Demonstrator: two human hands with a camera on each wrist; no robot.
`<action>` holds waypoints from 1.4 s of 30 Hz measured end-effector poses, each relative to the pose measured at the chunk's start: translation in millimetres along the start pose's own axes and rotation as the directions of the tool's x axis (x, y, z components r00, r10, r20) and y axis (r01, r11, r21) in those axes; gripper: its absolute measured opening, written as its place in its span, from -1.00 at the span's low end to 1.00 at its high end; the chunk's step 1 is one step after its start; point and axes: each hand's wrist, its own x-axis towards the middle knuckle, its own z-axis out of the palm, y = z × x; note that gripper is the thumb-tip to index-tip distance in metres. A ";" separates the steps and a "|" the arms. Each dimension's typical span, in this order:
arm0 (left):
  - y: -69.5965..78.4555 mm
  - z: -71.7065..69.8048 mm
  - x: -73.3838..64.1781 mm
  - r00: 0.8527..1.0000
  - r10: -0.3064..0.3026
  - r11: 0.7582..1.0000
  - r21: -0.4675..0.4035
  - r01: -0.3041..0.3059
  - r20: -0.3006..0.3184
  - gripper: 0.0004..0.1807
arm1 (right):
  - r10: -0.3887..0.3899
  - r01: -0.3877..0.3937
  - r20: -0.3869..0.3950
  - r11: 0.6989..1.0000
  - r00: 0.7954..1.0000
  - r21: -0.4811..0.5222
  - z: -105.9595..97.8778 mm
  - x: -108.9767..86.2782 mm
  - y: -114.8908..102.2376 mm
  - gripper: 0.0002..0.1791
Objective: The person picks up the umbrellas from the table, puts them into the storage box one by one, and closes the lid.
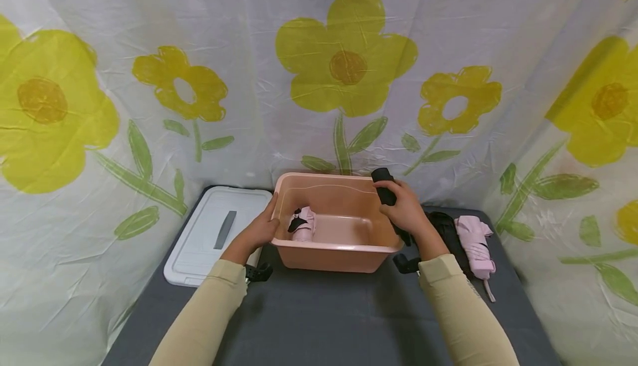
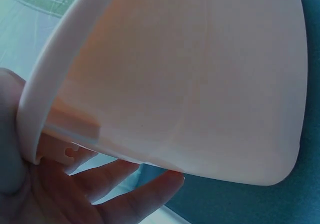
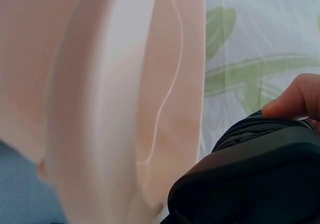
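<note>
A peach-pink plastic bin (image 1: 329, 258) stands on the table. My left hand (image 1: 256, 231) grips its left rim; in the left wrist view the thumb lies on one side of the rim (image 2: 60, 49) and the fingers (image 2: 145, 196) spread along the other. My right hand (image 1: 406, 208) holds a black folded umbrella (image 1: 384, 180) at the bin's right rim. In the right wrist view the umbrella's dark end (image 3: 245, 179) and gathered fabric show beside the bin wall (image 3: 170, 84). A pink folded umbrella (image 1: 304, 233) with a black part lies inside the bin, at the left.
To the left lies a white lid (image 1: 199, 244) with a grey handle. Right of the bin are another pink folded umbrella (image 1: 473, 244) with a strap and a black fabric item (image 1: 446, 233), partly behind my right forearm. A flower-print curtain (image 1: 249, 106) hangs behind the grey table (image 1: 319, 316).
</note>
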 end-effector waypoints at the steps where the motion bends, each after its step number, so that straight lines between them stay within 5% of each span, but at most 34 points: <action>1: 0.3 0.3 0.3 1.000 -0.003 1.000 -0.002 0.003 0.000 -0.20 | 0.005 -0.005 0.011 1.000 1.000 0.002 1.0 1.6 -1.3 -0.39; 21: -4.2 4.7 1.1 0.998 -0.012 1.000 -0.005 0.012 -0.057 -0.23 | -0.045 0.054 0.137 0.997 0.990 -0.059 13.4 24.1 -28.1 -0.39; 42: -0.7 3.7 -1.0 0.998 -0.003 1.000 0.020 0.004 -0.060 -0.23 | -0.106 0.164 0.316 0.972 0.943 -0.166 29.9 50.7 -40.2 -0.35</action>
